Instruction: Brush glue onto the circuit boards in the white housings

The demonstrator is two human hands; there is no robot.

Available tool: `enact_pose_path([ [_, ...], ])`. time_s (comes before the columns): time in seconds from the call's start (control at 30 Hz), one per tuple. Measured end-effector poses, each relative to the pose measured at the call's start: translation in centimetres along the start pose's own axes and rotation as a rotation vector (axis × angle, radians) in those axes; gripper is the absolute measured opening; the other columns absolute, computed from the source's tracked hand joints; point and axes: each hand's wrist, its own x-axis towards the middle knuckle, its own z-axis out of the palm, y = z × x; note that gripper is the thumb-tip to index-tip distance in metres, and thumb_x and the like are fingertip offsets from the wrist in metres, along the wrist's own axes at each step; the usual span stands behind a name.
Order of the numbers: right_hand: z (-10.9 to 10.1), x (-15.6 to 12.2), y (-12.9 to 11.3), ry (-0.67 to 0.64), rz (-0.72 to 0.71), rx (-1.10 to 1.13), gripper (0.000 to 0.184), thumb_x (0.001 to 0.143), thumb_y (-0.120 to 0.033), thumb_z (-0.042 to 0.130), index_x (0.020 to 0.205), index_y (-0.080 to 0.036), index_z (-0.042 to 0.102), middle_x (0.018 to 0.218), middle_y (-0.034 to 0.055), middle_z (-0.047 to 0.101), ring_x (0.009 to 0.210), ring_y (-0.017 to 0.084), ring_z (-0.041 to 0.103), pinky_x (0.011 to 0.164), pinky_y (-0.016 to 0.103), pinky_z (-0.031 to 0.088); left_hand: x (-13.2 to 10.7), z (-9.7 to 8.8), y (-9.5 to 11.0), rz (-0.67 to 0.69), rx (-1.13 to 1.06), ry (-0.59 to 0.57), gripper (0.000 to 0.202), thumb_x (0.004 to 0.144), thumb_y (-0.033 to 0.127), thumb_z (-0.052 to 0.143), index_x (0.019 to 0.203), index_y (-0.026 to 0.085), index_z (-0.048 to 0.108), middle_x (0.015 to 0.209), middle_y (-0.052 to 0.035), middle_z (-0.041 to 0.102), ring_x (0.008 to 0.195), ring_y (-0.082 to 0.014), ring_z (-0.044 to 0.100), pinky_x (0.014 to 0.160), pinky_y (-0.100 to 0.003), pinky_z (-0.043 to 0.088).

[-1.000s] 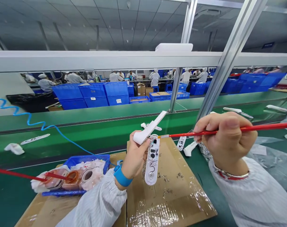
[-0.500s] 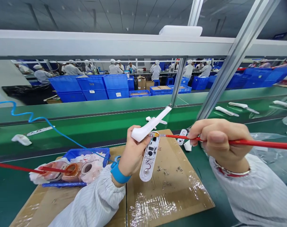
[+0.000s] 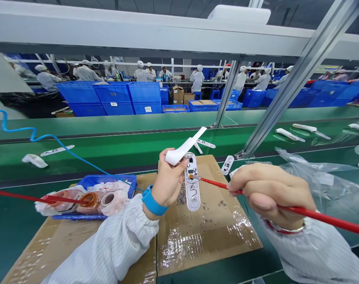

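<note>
My left hand [image 3: 167,179] is closed around a white plastic shell [image 3: 185,146] that points up and right, together with a long white circuit board half [image 3: 192,182] that hangs down from the fingers. My right hand [image 3: 269,193] pinches a thin red-handled brush [image 3: 220,184]. The brush tip touches the middle of the circuit board. Both hands hover above a tape-covered cardboard sheet [image 3: 209,232] with small scraps on it.
A blue tray [image 3: 108,182] at the left holds small pots of orange liquid and another red brush [image 3: 25,197]. A blue coiled cord [image 3: 34,138] crosses the green conveyor [image 3: 108,148], which carries loose white parts. Clear plastic bags [image 3: 324,173] lie right. People work behind blue crates.
The brush tip has moved down the circuit board, from its top end to its middle. My right hand dropped lower and the brush handle now slopes down to the right. The view tilted down.
</note>
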Motion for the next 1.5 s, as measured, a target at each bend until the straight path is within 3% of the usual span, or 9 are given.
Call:
enact_pose_path([
  [0.33, 2.0, 1.1, 1.5, -0.169, -0.042, 0.139, 0.030, 0.094, -0.018, 0.047, 0.064, -0.018, 0.049, 0.056, -0.0002, 0.055, 0.055, 0.012, 0.057, 0.049, 0.023, 0.046, 0.2, 0.2, -0.9, 0.009, -0.024, 0.020, 0.048, 0.070, 0.002, 0.066, 0.103, 0.025, 0.040, 0.097, 0.0006, 0.057, 0.092, -0.0135, 0.059, 0.084, -0.030, 0.048],
  [0.47, 1.0, 0.9, 2.1, 0.120, 0.082, 0.324, 0.029, 0.095, -0.021, 0.047, 0.067, -0.019, 0.054, 0.059, -0.0018, 0.056, 0.048, 0.009, 0.055, 0.041, 0.021, 0.042, 1.3, -0.3, -0.8, -0.073, 0.009, 0.037, 0.045, 0.071, 0.001, 0.064, 0.103, 0.023, 0.041, 0.093, -0.0012, 0.060, 0.086, -0.0151, 0.061, 0.077, -0.031, 0.050],
  [0.57, -1.3, 0.3, 2.5, 0.306, 0.262, 0.165, 0.034, 0.096, -0.029, 0.047, 0.064, -0.019, 0.053, 0.056, -0.0020, 0.050, 0.049, 0.011, 0.053, 0.044, 0.024, 0.040, 2.0, -1.3, 0.0, -0.145, 0.028, 0.013, 0.041, 0.074, 0.005, 0.065, 0.108, 0.018, 0.045, 0.096, -0.0059, 0.064, 0.085, -0.0166, 0.063, 0.078, -0.033, 0.050],
  [0.63, -2.2, -0.9, 3.2, 0.074, 0.501, -0.060, 0.037, 0.096, -0.034, 0.046, 0.062, -0.019, 0.051, 0.056, -0.0016, 0.049, 0.053, 0.012, 0.052, 0.049, 0.026, 0.040, 2.3, -2.1, 0.6, -0.183, 0.007, -0.014, 0.041, 0.076, 0.007, 0.064, 0.113, 0.015, 0.048, 0.099, -0.0087, 0.065, 0.083, -0.0167, 0.063, 0.077, -0.033, 0.051],
  [0.7, -1.7, -3.0, 4.3, -0.334, 0.735, -0.201, 0.032, 0.095, -0.035, 0.044, 0.070, -0.019, 0.056, 0.063, -0.0001, 0.057, 0.057, 0.014, 0.053, 0.051, 0.026, 0.039, 2.2, -2.9, 1.2, -0.213, -0.023, -0.032, 0.037, 0.080, 0.010, 0.061, 0.115, 0.014, 0.050, 0.100, -0.0100, 0.065, 0.081, -0.0167, 0.064, 0.074, -0.033, 0.052],
  [0.83, 2.4, -8.3, 6.6, -0.833, 0.899, -0.258, 0.019, 0.090, -0.025, 0.051, 0.080, -0.017, 0.064, 0.074, 0.0036, 0.063, 0.063, 0.016, 0.056, 0.056, 0.026, 0.039, 1.8, -4.1, 2.0, -0.220, -0.008, -0.019, 0.025, 0.087, 0.015, 0.054, 0.112, 0.016, 0.052, 0.108, -0.0100, 0.064, 0.081, -0.0166, 0.064, 0.071, -0.033, 0.054],
  [1.07, 7.5, -12.5, 8.4, -0.935, 0.884, -0.228, 0.019, 0.080, -0.035, 0.066, 0.081, -0.016, 0.063, 0.074, 0.0028, 0.062, 0.061, 0.014, 0.055, 0.052, 0.024, 0.035, 0.6, -5.7, 2.5, -0.352, 0.041, -0.011, 0.025, 0.091, 0.026, 0.049, 0.113, 0.015, 0.054, 0.116, -0.0143, 0.062, 0.089, -0.0216, 0.065, 0.073, -0.040, 0.057],
  [1.3, 6.6, -11.5, 8.7, -0.903, 0.824, -0.359, 0.015, 0.089, -0.014, 0.048, 0.090, -0.011, 0.062, 0.089, 0.0112, 0.059, 0.071, 0.017, 0.056, 0.061, 0.028, 0.037, 0.0, -7.1, 2.9, -0.396, 0.029, 0.074, 0.031, 0.091, 0.027, 0.048, 0.117, 0.012, 0.055, 0.113, -0.0157, 0.062, 0.088, -0.0207, 0.065, 0.076, -0.039, 0.057],
  [1.5, 7.1, -10.9, 5.2, -1.060, 0.598, -0.202, 0.003, 0.083, -0.020, 0.064, 0.082, -0.017, 0.065, 0.086, 0.0026, 0.060, 0.072, 0.014, 0.056, 0.061, 0.024, 0.038, 0.1, -7.2, 2.6, -0.422, 0.009, 0.038, 0.032, 0.090, 0.027, 0.049, 0.117, 0.011, 0.056, 0.114, -0.0173, 0.062, 0.092, -0.0231, 0.065, 0.076, -0.038, 0.057],
])
